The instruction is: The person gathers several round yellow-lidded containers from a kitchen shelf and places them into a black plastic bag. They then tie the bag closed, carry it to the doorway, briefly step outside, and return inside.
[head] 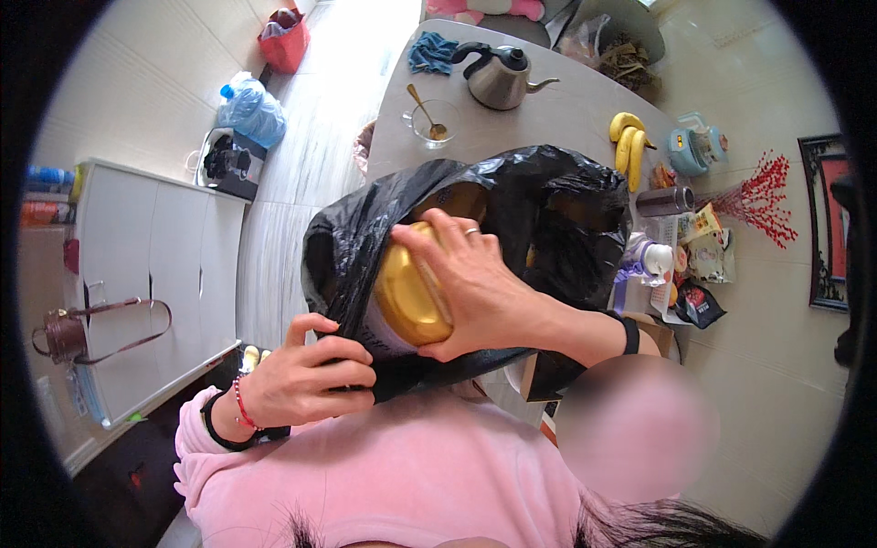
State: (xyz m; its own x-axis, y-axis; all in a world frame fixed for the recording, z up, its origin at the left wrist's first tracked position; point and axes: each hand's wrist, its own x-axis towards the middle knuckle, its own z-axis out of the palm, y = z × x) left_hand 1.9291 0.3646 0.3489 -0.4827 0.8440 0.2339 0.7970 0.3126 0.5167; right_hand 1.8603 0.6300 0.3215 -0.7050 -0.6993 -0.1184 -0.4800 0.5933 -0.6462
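A large black plastic bag (411,185) lies open in front of me, over the near part of the table. My right hand (473,288) is spread across a container with a shiny gold lid (404,288), gripping it at the bag's mouth. The container's pale side bears writing, and its lower part is hidden in the bag. My left hand (312,377) has its fingers curled on the bag's near left edge, pinching the black plastic. Inside the bag, behind my right fingers, a brownish-gold item shows partly; I cannot tell what it is.
Beyond the bag, the table (548,103) holds a steel gooseneck kettle (499,79), a glass cup (438,127) with a spoon, and a blue cloth (431,53). Bananas (630,147), a dark flask (664,201) and snack packets (709,257) stand right. A white cabinet (164,274) is left.
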